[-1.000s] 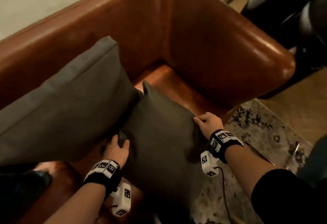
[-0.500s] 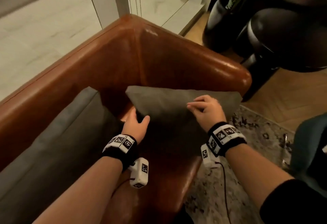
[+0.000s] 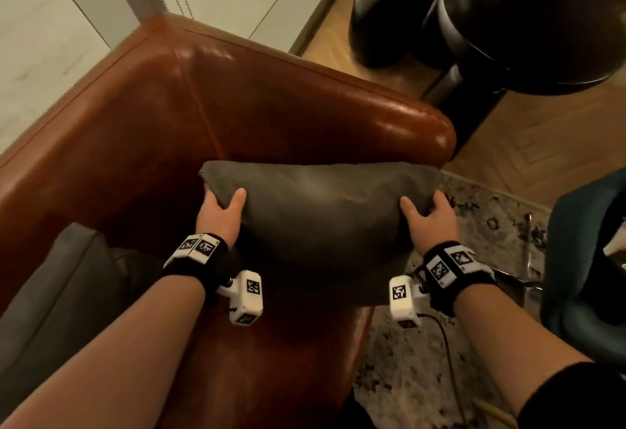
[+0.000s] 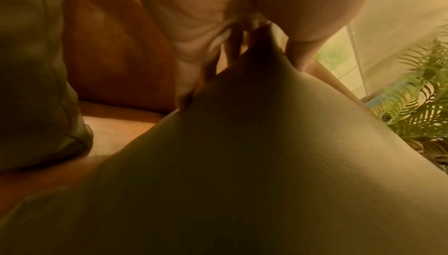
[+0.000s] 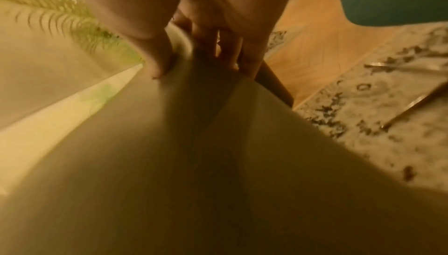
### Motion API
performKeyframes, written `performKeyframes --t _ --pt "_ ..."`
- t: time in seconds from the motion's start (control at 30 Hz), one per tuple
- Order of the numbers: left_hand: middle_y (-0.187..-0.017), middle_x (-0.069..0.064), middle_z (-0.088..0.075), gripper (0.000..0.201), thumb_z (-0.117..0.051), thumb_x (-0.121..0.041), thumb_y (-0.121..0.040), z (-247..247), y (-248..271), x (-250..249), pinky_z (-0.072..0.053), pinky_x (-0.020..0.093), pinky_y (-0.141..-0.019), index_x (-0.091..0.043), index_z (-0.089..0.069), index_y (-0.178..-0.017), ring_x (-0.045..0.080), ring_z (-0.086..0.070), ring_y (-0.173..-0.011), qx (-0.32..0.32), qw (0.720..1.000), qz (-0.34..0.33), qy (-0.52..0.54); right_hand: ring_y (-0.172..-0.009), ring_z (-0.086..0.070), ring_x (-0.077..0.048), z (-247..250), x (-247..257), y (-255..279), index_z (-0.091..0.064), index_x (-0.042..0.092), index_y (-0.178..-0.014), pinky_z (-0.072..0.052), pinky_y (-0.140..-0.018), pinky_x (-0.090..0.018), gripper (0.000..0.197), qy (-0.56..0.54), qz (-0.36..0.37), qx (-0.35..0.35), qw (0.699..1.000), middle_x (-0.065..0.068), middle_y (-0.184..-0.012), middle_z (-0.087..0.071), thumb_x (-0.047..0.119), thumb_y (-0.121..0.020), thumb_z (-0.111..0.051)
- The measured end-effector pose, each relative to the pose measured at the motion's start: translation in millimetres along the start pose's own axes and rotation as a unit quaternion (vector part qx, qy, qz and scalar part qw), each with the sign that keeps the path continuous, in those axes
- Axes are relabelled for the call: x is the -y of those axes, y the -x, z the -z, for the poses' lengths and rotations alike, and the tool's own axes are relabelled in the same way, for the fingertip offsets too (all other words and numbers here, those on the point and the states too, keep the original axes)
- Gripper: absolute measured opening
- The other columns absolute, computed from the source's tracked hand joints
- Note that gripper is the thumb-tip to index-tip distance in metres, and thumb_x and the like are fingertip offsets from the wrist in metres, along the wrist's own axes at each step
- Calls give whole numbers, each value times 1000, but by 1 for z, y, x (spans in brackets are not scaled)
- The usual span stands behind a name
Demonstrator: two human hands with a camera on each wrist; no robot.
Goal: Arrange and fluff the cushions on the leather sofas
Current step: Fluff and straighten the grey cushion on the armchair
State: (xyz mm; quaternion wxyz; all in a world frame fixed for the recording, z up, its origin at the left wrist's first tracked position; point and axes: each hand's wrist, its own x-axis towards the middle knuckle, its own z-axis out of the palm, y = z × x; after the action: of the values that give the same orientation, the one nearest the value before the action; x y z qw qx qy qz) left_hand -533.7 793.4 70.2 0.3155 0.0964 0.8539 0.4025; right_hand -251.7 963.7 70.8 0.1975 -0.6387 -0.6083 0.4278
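A dark grey cushion (image 3: 321, 215) is held up in the air over the seat of the brown leather sofa (image 3: 271, 113), near its right armrest. My left hand (image 3: 220, 211) grips its left side, thumb on the near face and fingers behind. My right hand (image 3: 426, 215) grips its right side the same way. The left wrist view shows the cushion (image 4: 242, 163) wedged between thumb and fingers (image 4: 232, 48); in the right wrist view the cushion (image 5: 194, 163) is clasped likewise. A second, larger grey cushion (image 3: 61, 293) leans against the sofa back at the left.
A black round side table (image 3: 528, 21) and a dark plant pot (image 3: 382, 5) stand beyond the armrest. A patterned rug (image 3: 474, 259) covers the floor to the right, beside a teal chair (image 3: 589, 259). Fern fronds (image 4: 417, 106) show by the window.
The small cushion was lying on the seat against the large one; both hands have lifted it clear and turned it level, and now each hand grips one side. My view has swung to the right.
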Motion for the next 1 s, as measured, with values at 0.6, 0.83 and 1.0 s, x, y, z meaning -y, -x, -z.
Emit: performKeyframes --t 0.6,0.83,1.0 --pt "-94 -1 -54 30 -68 -45 -79 -10 -2 -53 -44 51 -91 -22 -47 -83 31 -55 -99 26 919 -263 -292 -120 -52 -33 11 -25 23 -33 16 -148 -43 -102 -42 61 -1 -195 15 981 -15 -138 -49 1 -91 -44" --pt "-66 -3 -51 31 -65 -38 -82 11 6 -67 -38 34 -65 -14 -46 -77 23 -52 -71 -66 957 -239 -148 -110 -59 -25 -24 -25 52 -37 22 -142 -52 -90 -44 76 -249 -170 61 952 -12 -135 -55 -7 -78 -65" --pt "-84 4 -61 31 -64 -38 -86 43 6 -74 -44 35 -73 -9 -53 -87 24 -57 -80 -109 972 -207 -11 -115 -61 -13 3 69 38 -44 52 -130 -53 -96 -39 70 -251 64 -34 965 0 -130 -59 17 -75 -69"
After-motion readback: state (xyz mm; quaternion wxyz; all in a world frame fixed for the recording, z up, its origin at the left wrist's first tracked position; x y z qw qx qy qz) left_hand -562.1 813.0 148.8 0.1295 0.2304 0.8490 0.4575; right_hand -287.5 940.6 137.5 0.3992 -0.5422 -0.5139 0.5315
